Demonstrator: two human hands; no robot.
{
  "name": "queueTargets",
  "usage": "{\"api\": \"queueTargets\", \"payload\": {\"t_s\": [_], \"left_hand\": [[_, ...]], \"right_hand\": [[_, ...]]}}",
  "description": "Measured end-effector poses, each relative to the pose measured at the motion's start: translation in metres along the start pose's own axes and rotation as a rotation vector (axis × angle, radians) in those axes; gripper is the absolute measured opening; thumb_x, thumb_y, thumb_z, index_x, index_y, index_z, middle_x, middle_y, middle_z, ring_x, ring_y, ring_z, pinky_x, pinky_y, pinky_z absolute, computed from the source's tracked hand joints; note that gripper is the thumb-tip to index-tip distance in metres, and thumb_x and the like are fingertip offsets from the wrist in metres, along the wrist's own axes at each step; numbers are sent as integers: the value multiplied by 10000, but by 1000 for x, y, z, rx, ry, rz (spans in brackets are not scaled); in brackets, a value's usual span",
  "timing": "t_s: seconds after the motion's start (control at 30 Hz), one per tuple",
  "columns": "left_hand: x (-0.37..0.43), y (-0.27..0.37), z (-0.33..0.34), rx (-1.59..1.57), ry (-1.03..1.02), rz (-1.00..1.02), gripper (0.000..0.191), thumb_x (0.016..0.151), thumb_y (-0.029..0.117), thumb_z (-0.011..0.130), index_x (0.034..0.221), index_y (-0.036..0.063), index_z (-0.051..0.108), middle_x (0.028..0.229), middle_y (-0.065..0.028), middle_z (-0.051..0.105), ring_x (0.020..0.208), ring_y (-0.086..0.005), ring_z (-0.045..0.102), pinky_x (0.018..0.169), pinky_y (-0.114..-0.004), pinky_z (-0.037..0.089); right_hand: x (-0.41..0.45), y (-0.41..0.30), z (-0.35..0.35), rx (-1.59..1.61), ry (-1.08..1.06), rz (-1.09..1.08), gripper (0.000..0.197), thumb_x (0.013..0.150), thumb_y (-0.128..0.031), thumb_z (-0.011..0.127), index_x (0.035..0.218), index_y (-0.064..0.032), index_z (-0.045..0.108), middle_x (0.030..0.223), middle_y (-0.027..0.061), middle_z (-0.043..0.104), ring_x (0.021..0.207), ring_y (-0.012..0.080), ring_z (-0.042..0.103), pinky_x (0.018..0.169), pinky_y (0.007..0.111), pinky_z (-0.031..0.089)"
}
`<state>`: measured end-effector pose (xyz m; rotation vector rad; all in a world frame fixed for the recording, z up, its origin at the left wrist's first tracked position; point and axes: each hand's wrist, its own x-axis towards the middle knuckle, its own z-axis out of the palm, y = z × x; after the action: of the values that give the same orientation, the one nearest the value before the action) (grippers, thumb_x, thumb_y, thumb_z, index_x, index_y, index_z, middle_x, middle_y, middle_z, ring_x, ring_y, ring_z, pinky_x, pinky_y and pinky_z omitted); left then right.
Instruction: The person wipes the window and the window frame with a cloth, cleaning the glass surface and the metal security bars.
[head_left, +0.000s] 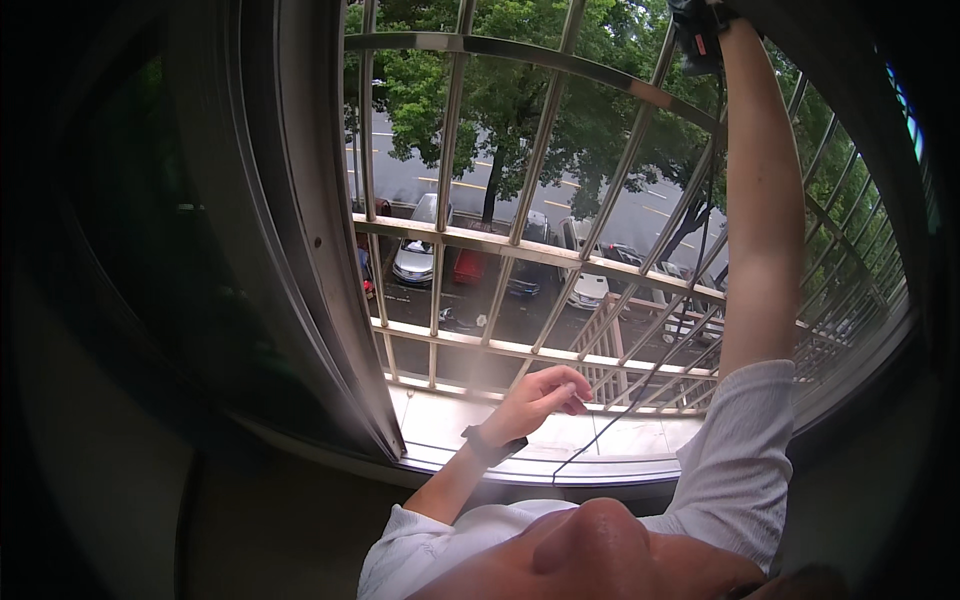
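Note:
My left hand (551, 394) hovers over the white tiled ledge (465, 412), its fingers loosely curled and apart. I see nothing in it, and a black band (495, 448) circles that wrist. My right arm (763, 195) stretches up the right side of the opening. At its end, by the top edge, a black device (696, 41) with a small red mark covers most of my right hand (739, 26). Those fingers are hidden, so their grip cannot be made out. A thin black cord (701, 255) runs from near the device down to the window track (525, 474).
A cage of metal security bars (487, 241) encloses the outside of the window. At left stands a dark sliding window frame (315, 225). Far below are parked cars, such as a silver car (416, 251), a leafy tree (495, 112) and a road (457, 169).

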<state>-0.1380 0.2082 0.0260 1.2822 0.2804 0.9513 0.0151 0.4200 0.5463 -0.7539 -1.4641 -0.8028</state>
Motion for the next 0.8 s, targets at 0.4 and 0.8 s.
{"api": "queueTargets", "payload": {"t_s": [0.4, 0.8], "left_hand": [[-3, -6, 15, -4, -100, -81, 241, 1112, 206, 498, 1183, 26, 643, 1097, -79, 707, 1011, -175, 721, 905, -326, 590], [-39, -17, 0, -38, -111, -166, 266, 1118, 210, 480, 1219, 24, 642, 1148, -93, 716, 972, -178, 743, 886, -324, 618]], "right_hand": [[-110, -66, -63, -221, -170, -336, 447, 876, -77, 672, 1316, -26, 610, 1287, 284, 631, 1070, 450, 664, 909, 487, 566], [-123, -98, 5, 169, -374, -178, 438, 956, -164, 641, 1363, -4, 621, 1093, 320, 678, 1005, 453, 663, 894, 481, 532]]}}
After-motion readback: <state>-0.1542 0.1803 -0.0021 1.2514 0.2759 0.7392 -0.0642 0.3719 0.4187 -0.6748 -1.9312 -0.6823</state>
